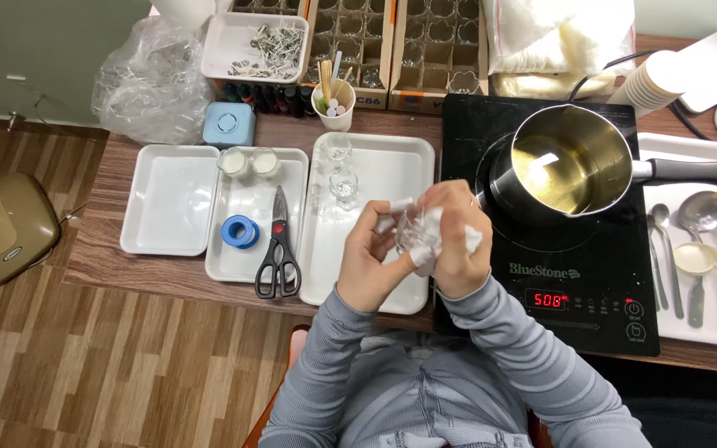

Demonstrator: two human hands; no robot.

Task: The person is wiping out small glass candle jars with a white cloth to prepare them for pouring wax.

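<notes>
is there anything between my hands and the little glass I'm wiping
No. The left hand grips the small glass directly, while the right hand presses a white tissue against it. Only that tissue lies between right hand and glass.

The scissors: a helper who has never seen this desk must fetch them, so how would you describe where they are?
Find the black induction cooktop and go left past the large white tray to the middle tray. The scissors lie on its near right edge, closed, black-handled, beside a blue tape roll.
</notes>
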